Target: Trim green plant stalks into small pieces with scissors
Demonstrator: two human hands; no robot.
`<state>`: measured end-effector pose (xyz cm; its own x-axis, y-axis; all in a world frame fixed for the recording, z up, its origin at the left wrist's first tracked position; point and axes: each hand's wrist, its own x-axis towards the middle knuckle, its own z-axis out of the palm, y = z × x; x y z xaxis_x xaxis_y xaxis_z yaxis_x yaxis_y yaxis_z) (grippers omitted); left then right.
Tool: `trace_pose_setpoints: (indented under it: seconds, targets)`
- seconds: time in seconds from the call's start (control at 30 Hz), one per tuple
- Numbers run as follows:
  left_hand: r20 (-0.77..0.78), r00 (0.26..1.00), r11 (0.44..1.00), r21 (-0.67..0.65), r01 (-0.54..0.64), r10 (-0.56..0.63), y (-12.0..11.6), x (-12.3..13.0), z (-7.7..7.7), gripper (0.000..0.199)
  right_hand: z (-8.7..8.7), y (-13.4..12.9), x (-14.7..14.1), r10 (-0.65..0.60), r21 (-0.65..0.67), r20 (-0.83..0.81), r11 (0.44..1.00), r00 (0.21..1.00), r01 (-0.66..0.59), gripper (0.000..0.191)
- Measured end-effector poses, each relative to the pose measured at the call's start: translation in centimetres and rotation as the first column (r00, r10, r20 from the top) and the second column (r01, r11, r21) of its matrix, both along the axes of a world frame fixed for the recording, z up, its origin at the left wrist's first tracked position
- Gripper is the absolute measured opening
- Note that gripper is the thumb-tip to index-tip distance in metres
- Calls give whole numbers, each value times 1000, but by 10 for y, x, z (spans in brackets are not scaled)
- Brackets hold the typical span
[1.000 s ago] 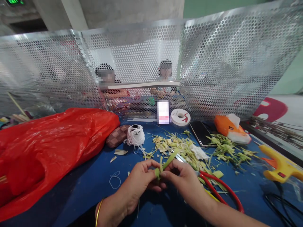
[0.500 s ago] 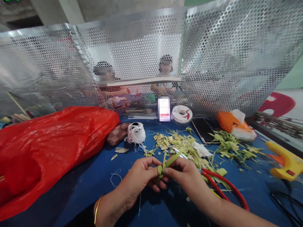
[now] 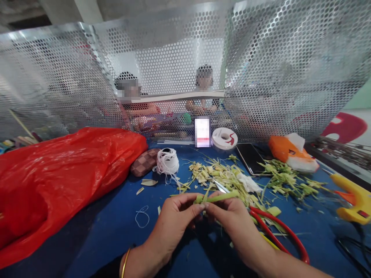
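Green leaf strips [image 3: 223, 197], partly knotted or folded at their left end, are pinched between my two hands above the blue table [image 3: 116, 231]. My left hand [image 3: 176, 218] closes on the folded end, its thumb touching my right thumb. My right hand [image 3: 232, 216] is closed on the same strips, one of which lies across its index finger. The fingers under the strips are mostly hidden. Red-handled scissors [image 3: 278, 227] lie beside and partly behind my right hand, with their blade tips among the leaf scraps [image 3: 220, 173].
A red plastic bag [image 3: 87, 170] covers the left side. Behind my hands are white string [image 3: 167, 162], a ribbon spool [image 3: 224, 139], a phone [image 3: 252, 159] and a tissue pack [image 3: 292, 152]. A yellow glue gun [image 3: 352, 200] lies right. People sit beyond a perforated metal screen [image 3: 174, 50].
The long green strip has swung down from a raised slant to nearly level over my right hand. My thumbs have come together, and the left fingers have curled under the strips.
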<state>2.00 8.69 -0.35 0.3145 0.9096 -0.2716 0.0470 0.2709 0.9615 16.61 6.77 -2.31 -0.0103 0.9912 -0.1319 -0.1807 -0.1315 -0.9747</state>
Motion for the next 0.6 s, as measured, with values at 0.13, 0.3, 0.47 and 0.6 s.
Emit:
trace_pose_setpoints:
  seconds: [0.13,0.3,0.47,0.6]
  targets:
    - [-1,1000,1000,12,3,-3,1,-1,2,23,1,0,1,-19,-1,24,1000,1000,19,19]
    - [52,992,993,-52,-110,113,2,-1,2,25,1,-2,0,41,3,-23,999,999,-40,18]
    - [89,984,986,-69,-151,157,3,-1,1,19,0,-5,-1,-7,-25,-13,1000,1000,7,17]
    - [119,979,983,-98,-154,165,3,-1,1,19,2,-2,4,11,61,56,998,998,-15,16]
